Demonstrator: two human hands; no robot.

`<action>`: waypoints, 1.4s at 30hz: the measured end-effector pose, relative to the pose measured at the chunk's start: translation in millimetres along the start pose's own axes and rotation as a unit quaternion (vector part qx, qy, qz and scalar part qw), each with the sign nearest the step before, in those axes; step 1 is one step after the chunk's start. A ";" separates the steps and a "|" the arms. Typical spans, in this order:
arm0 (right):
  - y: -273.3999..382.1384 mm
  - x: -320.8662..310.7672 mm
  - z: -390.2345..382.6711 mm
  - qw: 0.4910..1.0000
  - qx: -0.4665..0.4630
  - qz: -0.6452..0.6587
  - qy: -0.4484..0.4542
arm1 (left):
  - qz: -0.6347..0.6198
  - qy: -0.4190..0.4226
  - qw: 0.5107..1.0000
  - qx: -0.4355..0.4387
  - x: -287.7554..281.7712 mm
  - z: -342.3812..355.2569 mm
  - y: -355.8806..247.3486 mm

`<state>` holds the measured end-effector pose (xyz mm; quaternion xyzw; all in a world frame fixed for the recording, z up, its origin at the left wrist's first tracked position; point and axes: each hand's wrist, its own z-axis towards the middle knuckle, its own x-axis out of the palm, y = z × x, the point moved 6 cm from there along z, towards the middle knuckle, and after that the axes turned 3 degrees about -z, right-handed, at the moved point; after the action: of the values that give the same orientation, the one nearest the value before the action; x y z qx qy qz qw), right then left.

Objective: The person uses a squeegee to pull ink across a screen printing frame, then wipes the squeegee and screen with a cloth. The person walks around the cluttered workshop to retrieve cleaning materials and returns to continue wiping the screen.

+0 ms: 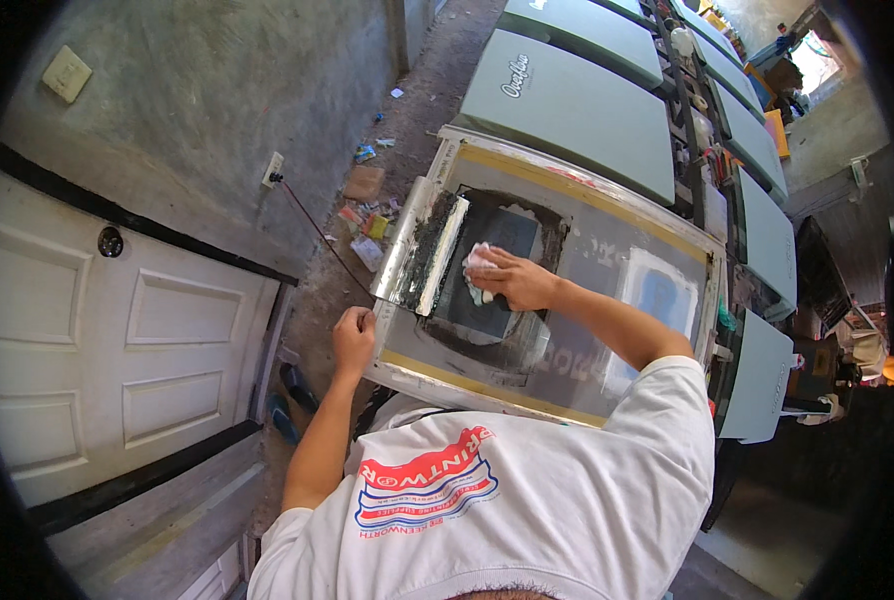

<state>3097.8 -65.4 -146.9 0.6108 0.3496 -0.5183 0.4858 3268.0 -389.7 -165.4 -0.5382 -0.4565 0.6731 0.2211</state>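
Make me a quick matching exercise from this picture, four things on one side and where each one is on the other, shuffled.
Things:
1. right hand
2. left hand
3. squeegee
4. white door

Places:
A. gripping the near left edge of the screen frame
B. in the wall at far left
C. pressing a white rag on the dark mesh
D. lying on the screen, left of the rag

Pairs: 1-C, 2-A, 3-D, 4-B

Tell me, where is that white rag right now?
In the head view the white rag sits under the right hand, pressed on the dark mesh of the printing screen, just right of the squeegee.
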 end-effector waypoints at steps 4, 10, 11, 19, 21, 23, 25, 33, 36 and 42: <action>-26.4 -16.8 -4.0 0.980 0.162 -0.075 -0.088 | -0.007 -0.003 1.000 0.001 -1.0 0.2 -0.5; -7.5 -10.1 0.3 0.999 0.024 -0.003 -0.024 | -0.003 -0.001 1.000 0.002 -1.2 0.3 -1.4; -12.4 -12.8 -0.3 0.993 0.103 -0.045 -0.044 | -0.007 0.001 1.000 -0.017 -0.1 -0.6 0.6; 3.7 -23.9 -5.2 0.994 0.084 0.065 -0.035 | 0.007 -0.006 1.000 0.010 -0.7 0.3 -1.5; -8.9 -33.2 -15.3 0.969 0.205 -0.083 -0.112 | 0.004 -0.005 1.000 0.011 0.5 -1.2 0.0; -0.9 -18.7 -13.3 0.991 0.107 -0.075 -0.026 | -0.002 -0.009 1.000 0.011 1.2 -0.4 1.6; 17.6 -11.3 -14.1 0.997 -0.067 0.029 0.006 | 0.003 -0.018 1.000 0.018 0.7 -0.9 1.3; 22.6 -10.9 -27.3 0.998 0.052 -0.035 -0.030 | 0.006 -0.027 0.999 0.027 0.4 -1.7 -0.2; 33.0 -8.6 -33.4 0.998 -0.063 0.015 0.011 | 0.005 -0.028 0.999 0.027 0.6 -2.6 -0.9; 22.9 -9.1 -37.5 0.986 0.125 -0.112 -0.020 | 0.022 -0.033 0.999 0.021 0.3 -1.8 -4.1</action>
<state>3128.2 -35.4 -133.2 0.6134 0.3387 -0.6210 0.3512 3268.7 -386.7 -162.1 -0.5205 -0.4373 0.7049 0.2024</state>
